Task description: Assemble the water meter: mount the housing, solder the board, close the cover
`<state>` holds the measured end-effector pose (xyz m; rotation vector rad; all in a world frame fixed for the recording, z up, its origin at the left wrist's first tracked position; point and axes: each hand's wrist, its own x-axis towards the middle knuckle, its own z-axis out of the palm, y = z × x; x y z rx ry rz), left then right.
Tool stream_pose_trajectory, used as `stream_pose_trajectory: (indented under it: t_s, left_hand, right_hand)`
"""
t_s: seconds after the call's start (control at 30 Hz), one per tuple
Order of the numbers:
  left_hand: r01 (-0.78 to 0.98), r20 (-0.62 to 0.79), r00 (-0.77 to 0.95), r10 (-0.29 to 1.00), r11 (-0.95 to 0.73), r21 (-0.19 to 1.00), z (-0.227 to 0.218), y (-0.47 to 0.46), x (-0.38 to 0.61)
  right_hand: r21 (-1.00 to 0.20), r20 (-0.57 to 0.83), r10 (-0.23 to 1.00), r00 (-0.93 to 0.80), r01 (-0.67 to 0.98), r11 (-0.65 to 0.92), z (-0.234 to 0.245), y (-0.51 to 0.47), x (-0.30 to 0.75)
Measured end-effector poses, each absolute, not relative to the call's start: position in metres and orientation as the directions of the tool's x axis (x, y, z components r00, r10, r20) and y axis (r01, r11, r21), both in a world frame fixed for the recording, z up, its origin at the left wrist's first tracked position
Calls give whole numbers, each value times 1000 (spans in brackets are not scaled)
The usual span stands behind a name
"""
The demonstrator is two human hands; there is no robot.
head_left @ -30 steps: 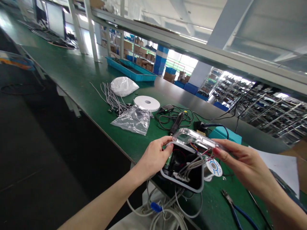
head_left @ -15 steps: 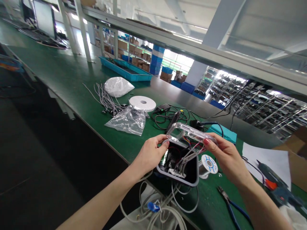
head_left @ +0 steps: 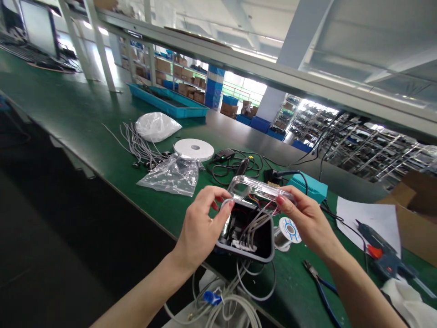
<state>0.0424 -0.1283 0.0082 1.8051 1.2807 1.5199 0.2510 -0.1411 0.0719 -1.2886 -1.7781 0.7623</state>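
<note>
A black plastic box (head_left: pixel 265 237) with a grey rim sits near the bench's front edge, its top side uncovered. Inside it are grey cables (head_left: pixel 254 228), thin coloured wires and a white patch. My right hand (head_left: pixel 305 218) pinches the right end of a clear plastic lid (head_left: pixel 261 187), tilted up at the box's far side. At the far left corner of the box, my left hand (head_left: pixel 201 223) grips the rim with thumb and curled fingers. Grey cable loops (head_left: pixel 235 303) hang below the box, with a blue tie (head_left: pixel 212 298) among them.
A solder spool (head_left: pixel 284 234), pliers (head_left: pixel 319 284) and a glue gun (head_left: pixel 382 248) lie to the right. Beyond are a teal soldering station (head_left: pixel 307 187), a white tape roll (head_left: pixel 194 149), plastic bags (head_left: pixel 174 175) and a bundle of grey cables (head_left: pixel 136 141). A blue tray (head_left: pixel 170 104) stands further back.
The whole view has shifted, so the bench things appear further left. My left fingers are more bent at the box's corner. The lid stays tilted in my right hand.
</note>
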Motion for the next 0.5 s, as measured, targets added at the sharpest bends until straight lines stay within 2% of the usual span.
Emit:
stream_pose_trajectory:
  t_s: [0.1,0.23,0.37,0.5]
  left_hand:
    - [308,567,180,804,-594,744,13,-133,45]
    - [376,565,283,775,-632,678,18,-130,54]
    - [423,555,266,789,-612,668,17,-130,56]
    - [360,490,170,855,-516,777,2,-134,43]
  right_hand:
    - [-824,250,953,-173,479,304,70,-140,252]
    - [-832,247,954,-173,466,300,70,-140,252]
    - [-845,248,952,-177,441,302,70,-141,252]
    - [-849,251,952,-175,432,304,70,-142,250]
